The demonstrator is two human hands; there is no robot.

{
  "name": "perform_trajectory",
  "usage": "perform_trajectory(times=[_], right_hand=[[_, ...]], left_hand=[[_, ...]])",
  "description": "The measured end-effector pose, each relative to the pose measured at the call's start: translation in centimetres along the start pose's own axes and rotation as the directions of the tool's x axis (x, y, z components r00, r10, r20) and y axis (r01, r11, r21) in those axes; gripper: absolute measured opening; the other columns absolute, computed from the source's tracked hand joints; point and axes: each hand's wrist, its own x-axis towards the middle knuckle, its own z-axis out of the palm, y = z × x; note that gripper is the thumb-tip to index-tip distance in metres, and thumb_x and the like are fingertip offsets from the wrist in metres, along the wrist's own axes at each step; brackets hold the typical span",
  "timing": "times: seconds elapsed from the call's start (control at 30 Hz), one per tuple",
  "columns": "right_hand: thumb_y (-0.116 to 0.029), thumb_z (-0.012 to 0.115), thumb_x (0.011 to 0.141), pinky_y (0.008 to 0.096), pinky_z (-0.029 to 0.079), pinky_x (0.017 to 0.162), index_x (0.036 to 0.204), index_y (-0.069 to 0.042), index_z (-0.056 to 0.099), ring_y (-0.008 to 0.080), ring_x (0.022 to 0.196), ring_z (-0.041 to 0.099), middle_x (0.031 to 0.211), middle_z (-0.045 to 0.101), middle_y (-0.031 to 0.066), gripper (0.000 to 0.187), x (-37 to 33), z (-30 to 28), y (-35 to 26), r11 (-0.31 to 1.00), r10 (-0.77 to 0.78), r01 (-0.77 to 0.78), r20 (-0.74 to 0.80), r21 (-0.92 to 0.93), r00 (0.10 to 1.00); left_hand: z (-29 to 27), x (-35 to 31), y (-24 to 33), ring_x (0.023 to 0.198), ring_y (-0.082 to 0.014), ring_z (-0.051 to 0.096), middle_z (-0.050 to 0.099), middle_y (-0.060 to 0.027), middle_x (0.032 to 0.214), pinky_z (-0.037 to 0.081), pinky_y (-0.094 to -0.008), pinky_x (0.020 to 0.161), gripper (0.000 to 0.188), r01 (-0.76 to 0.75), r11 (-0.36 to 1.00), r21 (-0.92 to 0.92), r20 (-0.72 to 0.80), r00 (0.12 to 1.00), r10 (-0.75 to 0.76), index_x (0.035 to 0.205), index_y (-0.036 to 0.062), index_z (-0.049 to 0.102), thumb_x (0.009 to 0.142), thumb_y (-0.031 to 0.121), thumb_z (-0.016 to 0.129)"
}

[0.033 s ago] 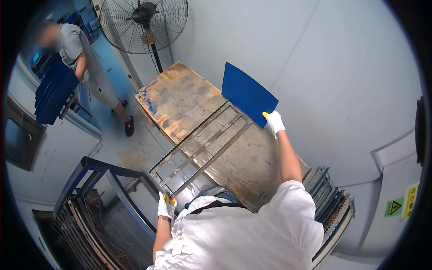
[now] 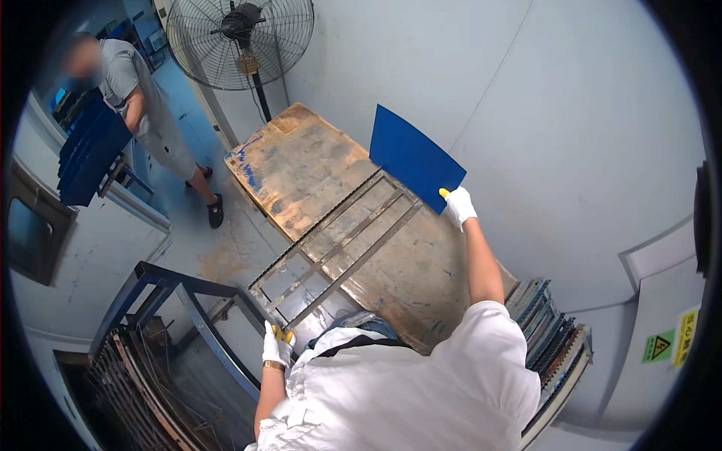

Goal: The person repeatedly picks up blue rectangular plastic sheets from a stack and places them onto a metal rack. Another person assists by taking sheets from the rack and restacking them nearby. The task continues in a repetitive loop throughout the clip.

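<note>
My right hand (image 2: 459, 207), in a white glove with yellow fingertips, grips the lower right corner of a blue flat sheet (image 2: 416, 155). The sheet stands tilted at the table's far right edge, by the far end of a metal rack frame (image 2: 376, 243). This long frame has crossbars and a toothed side rail, and it lies slanting over the worn table (image 2: 316, 150), its near end jutting past the edge. My left hand (image 2: 277, 346), gloved alike, is closed round that near end.
A dark metal stand (image 2: 192, 284) with stacked racks is at lower left. More racks (image 2: 547, 331) lean at the table's right. A large fan (image 2: 241, 37) stands beyond the table. At far left another person (image 2: 150, 105) holds several blue sheets (image 2: 92, 154).
</note>
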Motion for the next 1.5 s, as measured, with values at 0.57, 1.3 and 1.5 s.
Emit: perform_trajectory(times=[0.57,1.3,1.5], right_hand=[[-0.016,0.054,0.073,0.0329,0.043,0.045,0.077,-0.005,0.062,0.0216,0.05,0.055,0.058,0.057,0.0116,0.014,-5.2,11.4,8.3,0.996,0.044,-0.025,0.239,-0.082,0.97],[-0.014,0.046,0.077,0.0298,0.038,0.035,0.071,-0.004,0.044,0.0161,0.04,0.049,0.052,0.05,0.0074,0.011,-16.6,29.2,-13.5,0.919,0.036,-0.098,0.167,0.382,0.985],[-0.015,0.047,0.076,0.032,0.041,0.038,0.072,-0.003,0.046,0.018,0.043,0.051,0.053,0.052,0.009,0.013,-11.9,33.8,-18.1,0.86,0.154,-0.234,0.207,0.453,0.966]], left_hand=[[-3.7,-0.3,-0.7,0.073,-0.0192,0.04,0.04,-0.0063,0.085,0.039,-0.034,0.066,0.052,-0.014,0.994,-0.105,-0.142,0.99,-0.001,0.092,0.0106,0.041,0.072,0.057,0.053],[-19.9,-5.8,-3.5,0.064,-0.0162,0.047,0.049,-0.0023,0.069,0.04,-0.0318,0.059,0.029,-0.166,0.825,-0.54,-0.253,0.967,0.03,0.072,0.016,0.046,0.075,0.043,0.056],[-17.5,-3.9,-0.6,0.064,-0.0174,0.047,0.05,-0.003,0.073,0.041,-0.0317,0.059,0.03,-0.191,0.812,-0.552,-0.315,0.949,0.01,0.08,0.0135,0.048,0.075,0.042,0.057]])
